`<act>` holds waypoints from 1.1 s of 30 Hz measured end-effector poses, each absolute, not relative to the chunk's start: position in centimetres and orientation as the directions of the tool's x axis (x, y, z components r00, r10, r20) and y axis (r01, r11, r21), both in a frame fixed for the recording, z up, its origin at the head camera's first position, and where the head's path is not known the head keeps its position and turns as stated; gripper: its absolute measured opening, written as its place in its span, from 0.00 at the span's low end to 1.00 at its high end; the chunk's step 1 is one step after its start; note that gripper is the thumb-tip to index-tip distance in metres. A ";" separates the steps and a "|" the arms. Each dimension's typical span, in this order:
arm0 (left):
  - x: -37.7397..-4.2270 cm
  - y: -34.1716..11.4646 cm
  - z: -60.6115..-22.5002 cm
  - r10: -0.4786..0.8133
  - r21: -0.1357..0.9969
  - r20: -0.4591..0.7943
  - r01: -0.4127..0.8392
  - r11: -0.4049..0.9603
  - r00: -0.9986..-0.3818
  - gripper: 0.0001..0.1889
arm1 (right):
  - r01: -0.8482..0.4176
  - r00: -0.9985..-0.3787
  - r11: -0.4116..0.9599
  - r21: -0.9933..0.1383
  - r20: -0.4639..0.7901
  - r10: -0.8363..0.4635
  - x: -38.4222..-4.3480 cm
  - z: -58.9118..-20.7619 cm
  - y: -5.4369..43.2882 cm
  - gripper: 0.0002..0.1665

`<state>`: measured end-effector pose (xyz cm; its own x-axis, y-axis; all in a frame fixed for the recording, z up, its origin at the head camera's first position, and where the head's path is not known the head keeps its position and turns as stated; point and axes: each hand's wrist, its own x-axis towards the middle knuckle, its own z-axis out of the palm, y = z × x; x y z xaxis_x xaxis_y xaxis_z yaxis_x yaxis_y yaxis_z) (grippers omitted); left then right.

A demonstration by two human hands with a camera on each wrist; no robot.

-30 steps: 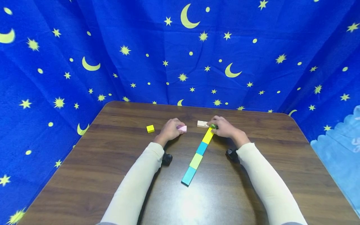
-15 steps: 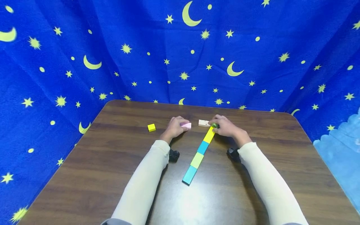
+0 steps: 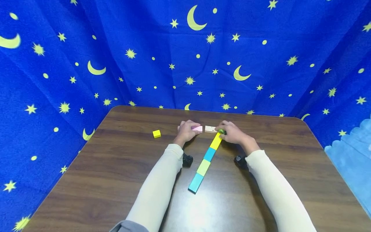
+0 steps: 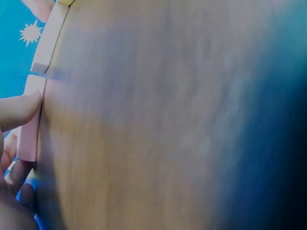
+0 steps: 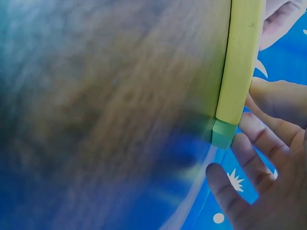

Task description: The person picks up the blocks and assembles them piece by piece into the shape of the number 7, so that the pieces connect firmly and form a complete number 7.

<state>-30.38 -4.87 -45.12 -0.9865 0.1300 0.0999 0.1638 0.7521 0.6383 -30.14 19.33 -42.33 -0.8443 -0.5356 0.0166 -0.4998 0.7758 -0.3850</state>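
Note:
My left hand (image 3: 186, 131) pinches a pink block (image 3: 198, 128), its thumb along one side in the left wrist view. A narrow gap parts the pink block from a white block (image 3: 210, 129) to its right. At the white block's right end my right hand (image 3: 233, 132) is spread over a small green block (image 3: 222, 131), partly hidden. Its thumb touches the side of the adjoining yellow block (image 5: 240, 62) in the right wrist view, other fingers loosely extended. From there a slanted row runs toward me: blue block (image 3: 210, 154), pale green block (image 3: 204, 167), turquoise block (image 3: 195, 183).
A loose yellow block (image 3: 156, 133) lies left of my left hand on the brown wooden table (image 3: 116, 180). Behind the table hangs a blue cloth (image 3: 162, 42) with moons and stars. A light blue fabric (image 3: 350, 161) shows at the right edge.
My left hand has carried the pink block rightward, narrowing its gap to the white block. My right hand stays at the corner by the green block. The row keeps its place.

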 end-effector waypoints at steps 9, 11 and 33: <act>-30.4 -4.0 -45.0 0.113 0.624 0.074 0.134 0.770 -0.991 0.20 | -0.503 -0.843 0.776 -0.382 0.017 -0.538 -30.1 -42.6 19.6 0.23; -30.4 -3.9 -45.0 0.116 0.617 0.071 0.135 0.775 -0.991 0.21 | -0.504 -0.842 0.776 -0.380 0.016 -0.539 -30.1 -42.6 19.7 0.23; -30.5 -3.4 -45.3 0.112 0.586 0.089 0.143 0.797 -0.990 0.22 | -0.500 -0.845 0.784 -0.369 0.009 -0.535 -30.2 -42.5 19.4 0.22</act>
